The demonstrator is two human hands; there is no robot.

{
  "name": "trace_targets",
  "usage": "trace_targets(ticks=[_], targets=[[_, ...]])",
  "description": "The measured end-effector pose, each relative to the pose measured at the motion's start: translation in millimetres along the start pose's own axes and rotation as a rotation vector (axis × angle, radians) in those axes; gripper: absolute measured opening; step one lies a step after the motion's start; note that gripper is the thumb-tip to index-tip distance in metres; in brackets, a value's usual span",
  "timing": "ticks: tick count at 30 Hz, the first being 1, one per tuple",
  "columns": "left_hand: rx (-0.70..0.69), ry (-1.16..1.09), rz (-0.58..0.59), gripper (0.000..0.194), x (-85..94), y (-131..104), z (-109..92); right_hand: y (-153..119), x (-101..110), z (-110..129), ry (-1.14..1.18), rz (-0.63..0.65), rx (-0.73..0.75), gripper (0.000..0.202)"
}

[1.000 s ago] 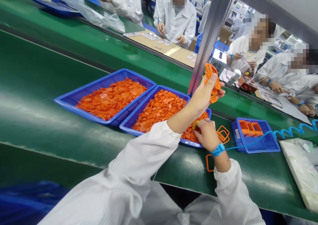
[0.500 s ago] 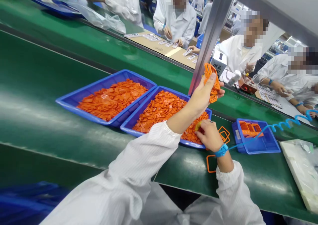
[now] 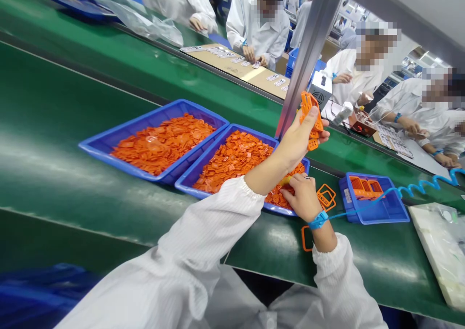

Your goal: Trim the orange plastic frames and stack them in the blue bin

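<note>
My left hand [image 3: 300,137] is raised over the right end of the middle bin and closed around a stack of orange plastic frames [image 3: 311,111]. Below it, my right hand [image 3: 303,195] dips into the small orange plastic pieces [image 3: 234,159] in the blue bin [image 3: 185,181]. Its fingers are curled, a yellow cover is on one finger, and my left forearm partly hides the tips. Whatever they pinch is too small to make out. A blue wrist strap [image 3: 318,220] with a coiled cord circles my right wrist. Beside that hand lie loose orange frames [image 3: 327,196].
Another blue bin [image 3: 119,162] of orange pieces stands left. At right are a small blue bin [image 3: 381,212] holding orange frames and a plastic-wrapped white pack [image 3: 436,251]. A metal post [image 3: 308,53] rises behind my left hand. Several co-workers in white sit across the green bench [image 3: 90,91].
My right hand has shifted slightly left, deeper behind my left forearm. My left hand keeps the frames almost in place. Across the bench, co-workers' hands have moved.
</note>
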State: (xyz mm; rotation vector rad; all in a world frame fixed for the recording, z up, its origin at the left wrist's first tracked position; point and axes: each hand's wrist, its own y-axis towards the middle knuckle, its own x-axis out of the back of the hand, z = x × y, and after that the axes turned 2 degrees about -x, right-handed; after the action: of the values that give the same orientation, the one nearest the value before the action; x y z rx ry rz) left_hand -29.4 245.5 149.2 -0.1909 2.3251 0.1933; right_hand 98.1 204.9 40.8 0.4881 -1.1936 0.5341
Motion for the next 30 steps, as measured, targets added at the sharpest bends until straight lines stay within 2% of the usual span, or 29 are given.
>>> trace_targets(ticks=[5, 13, 21, 24, 30], targets=[[-0.007, -0.005, 0.009, 0.052, 1.3, 0, 1, 0, 4, -4, 0.165, -0.035, -0.017, 0.002], [0.005, -0.015, 0.035, 0.036, 7.2, 3, 0, -5, 27, -24, 0.966, -0.276, -0.090, 0.017], [0.107, 0.134, 0.153, 0.043, 13.4, -5, 8, -6, 39, -29, 1.359, -0.424, -0.132, 0.026], [0.176, 0.216, 0.193, 0.047, 16.3, -8, 12, -7, 41, -31, 1.438, -0.457, -0.143, 0.030], [0.292, 0.299, 0.284, 0.053, 17.1, -13, 17, -8, 41, -37, 1.388, -0.445, -0.165, 0.031]])
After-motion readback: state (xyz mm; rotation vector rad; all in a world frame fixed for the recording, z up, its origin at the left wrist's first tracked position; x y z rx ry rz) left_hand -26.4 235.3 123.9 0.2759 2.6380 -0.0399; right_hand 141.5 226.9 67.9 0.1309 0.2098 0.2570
